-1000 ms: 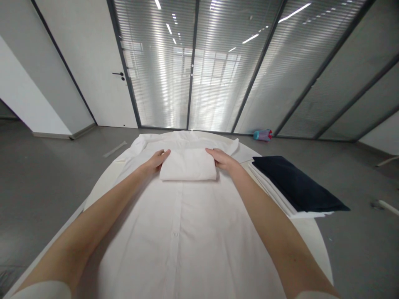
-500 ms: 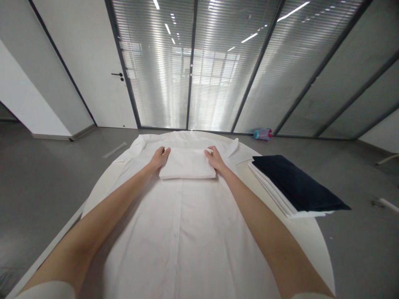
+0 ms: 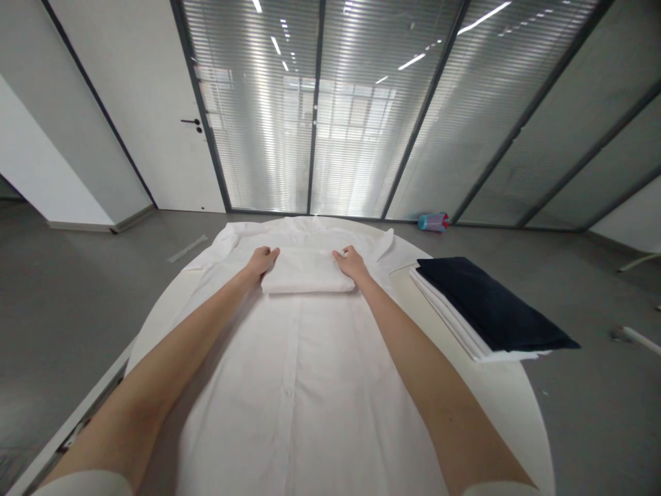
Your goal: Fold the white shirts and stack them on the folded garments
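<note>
From where I watch, a strip of pale tape [image 3: 189,248] lies on the grey floor at far left, beyond the round white table [image 3: 521,406]. A white shirt [image 3: 289,386] is spread flat along the table, button placket running up the middle, its collar end at the far edge. My left hand [image 3: 261,262] sits at the far end of the shirt, fingers curled around the left edge of a folded white cloth [image 3: 307,274] that lies on top of the shirt, across its chest. I read it as a loose grip on that edge, thumb on top, though I cannot tell how far the fingers tuck under. The cloth is a compact rectangle between my 2 hands. My right hand [image 3: 352,265] mirrors the left, fingers bent over the cloth's right edge and touching it. Further right, well apart from the hands, a navy folded garment [image 3: 490,310] rests on a stack of white folded ones [image 3: 454,324] near the table's right rim. Beyond, on the floor by the glass wall, lies a teal bottle [image 3: 432,221].
</note>
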A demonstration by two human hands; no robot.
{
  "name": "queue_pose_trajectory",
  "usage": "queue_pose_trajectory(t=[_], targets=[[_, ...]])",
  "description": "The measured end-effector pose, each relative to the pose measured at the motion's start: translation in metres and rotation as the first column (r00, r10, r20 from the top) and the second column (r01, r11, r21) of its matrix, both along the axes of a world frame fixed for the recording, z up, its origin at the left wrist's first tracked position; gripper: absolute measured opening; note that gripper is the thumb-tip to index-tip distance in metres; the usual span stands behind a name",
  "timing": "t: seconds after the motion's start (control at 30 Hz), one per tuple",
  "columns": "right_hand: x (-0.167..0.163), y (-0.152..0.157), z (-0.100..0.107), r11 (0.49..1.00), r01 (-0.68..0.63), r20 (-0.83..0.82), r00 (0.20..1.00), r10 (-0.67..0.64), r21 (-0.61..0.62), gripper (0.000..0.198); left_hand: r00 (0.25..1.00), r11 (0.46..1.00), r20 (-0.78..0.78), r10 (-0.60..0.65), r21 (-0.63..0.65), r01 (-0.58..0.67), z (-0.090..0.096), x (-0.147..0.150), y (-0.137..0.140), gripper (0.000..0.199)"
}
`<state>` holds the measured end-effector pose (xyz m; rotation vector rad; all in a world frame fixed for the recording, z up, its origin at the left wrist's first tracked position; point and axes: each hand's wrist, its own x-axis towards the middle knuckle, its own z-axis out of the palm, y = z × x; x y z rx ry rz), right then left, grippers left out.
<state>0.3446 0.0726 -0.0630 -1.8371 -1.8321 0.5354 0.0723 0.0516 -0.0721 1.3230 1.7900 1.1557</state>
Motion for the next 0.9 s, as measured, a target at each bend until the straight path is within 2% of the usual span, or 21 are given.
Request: queue_pose_trajectory(t=[0.1, 0.17, 0.27, 0.33, 0.43, 0.5, 0.57, 0.63, 0.7, 0.73, 0.8, 0.87, 0.9], targets=[[-0.001, -0.008, 0.005, 0.997, 0.047, 0.146, 0.989, -0.038, -0.057, 0.049, 0.996, 0.999, -0.085, 0.018, 0.035, -0.015, 0.002, -0.004, -0.002, 0.021], [-0.002, -0.011, 0.008, 0.995, 0.052, 0.204, 0.978, -0.035, -0.08, 0.053, 0.974, 0.999, -0.226, -0.004, 0.047, 0.015, 0.004, -0.007, -0.004, 0.023], [0.0, -0.009, 0.01, 0.995, 0.036, 0.216, 0.976, -0.015, -0.093, 0.055, 0.863, 0.993, -0.495, -0.105, -0.001, 0.12, 0.007, -0.009, -0.005, 0.03], [0.003, -0.004, 0.007, 0.995, -0.009, 0.182, 0.983, 0.026, -0.096, 0.055, 0.816, 0.986, -0.556, -0.158, -0.049, 0.157, 0.008, -0.009, -0.005, 0.039], [0.008, 0.001, 0.0, 0.996, -0.031, 0.066, 0.997, 0.036, -0.086, 0.051, 0.832, 0.985, -0.527, -0.172, -0.083, 0.15, 0.01, -0.009, -0.005, 0.047], [0.009, 0.003, -0.002, 0.998, -0.021, -0.083, 0.996, 0.016, -0.057, 0.046, 0.867, 0.982, -0.462, -0.186, -0.078, 0.169, 0.015, -0.01, -0.006, 0.05], [0.009, 0.005, 0.003, 1.0, -0.027, -0.284, 0.958, 0.024, -0.006, 0.043, 0.905, 0.98, -0.377, -0.195, -0.042, 0.194, 0.027, -0.011, -0.007, 0.051], [0.01, 0.007, 0.017, 0.994, -0.066, -0.485, 0.869, 0.102, 0.091, 0.045, 0.927, 0.976, -0.331, -0.175, 0.069, 0.209, 0.045, -0.013, -0.008, 0.052], [0.014, 0.006, 0.037, 0.961, -0.107, -0.59, 0.77, 0.243, 0.256, 0.049, 0.923, 0.933, -0.362, -0.128, 0.272, 0.236, 0.063, -0.015, -0.013, 0.055], [0.017, 0.002, 0.048, 0.929, -0.126, -0.582, 0.747, 0.32, 0.349, 0.051, 0.91, 0.884, -0.403, -0.099, 0.385, 0.266, 0.07, -0.016, -0.018, 0.055], [0.029, -0.013, 0.064, 0.843, -0.196, -0.442, 0.78, 0.444, 0.5, 0.05, 0.855, 0.765, -0.517, -0.038, 0.536, 0.358, 0.074, -0.017, -0.035, 0.047], [0.044, -0.037, 0.066, 0.771, -0.362, -0.184, 0.836, 0.518, 0.524, 0.043, 0.749, 0.681, -0.661, -0.042, 0.53, 0.506, 0.063, -0.019, -0.058, 0.035], [0.053, -0.052, 0.062, 0.749, -0.47, -0.052, 0.831, 0.554, 0.466, 0.039, 0.678, 0.654, -0.73, -0.089, 0.471, 0.592, 0.053, -0.02, -0.071, 0.03]])
